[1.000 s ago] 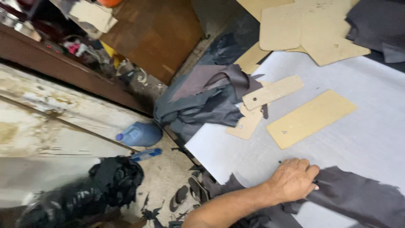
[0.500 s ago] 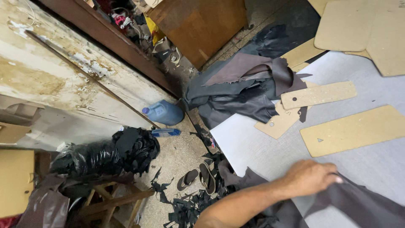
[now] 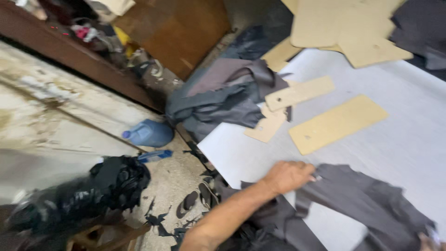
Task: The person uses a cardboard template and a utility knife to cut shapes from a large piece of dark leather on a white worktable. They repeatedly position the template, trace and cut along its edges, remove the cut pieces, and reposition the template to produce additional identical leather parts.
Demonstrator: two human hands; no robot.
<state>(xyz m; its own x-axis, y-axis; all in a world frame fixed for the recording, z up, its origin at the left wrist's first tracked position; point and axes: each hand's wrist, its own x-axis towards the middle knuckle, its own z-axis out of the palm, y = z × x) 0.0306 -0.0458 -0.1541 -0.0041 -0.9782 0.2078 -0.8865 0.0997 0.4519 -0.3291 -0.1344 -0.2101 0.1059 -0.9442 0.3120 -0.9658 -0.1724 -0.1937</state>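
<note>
On the pale table (image 3: 409, 139), the left hand (image 3: 288, 176) pinches the near end of the dark cloth (image 3: 367, 204); the cloth runs away to its right; the right hand (image 3: 429, 241) barely shows at the far end, grip unclear.

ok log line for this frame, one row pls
left hand: gripping dark grey fabric | right hand: at frame edge, grip unclear | surface: grey table | nearby: tan card templates
</note>
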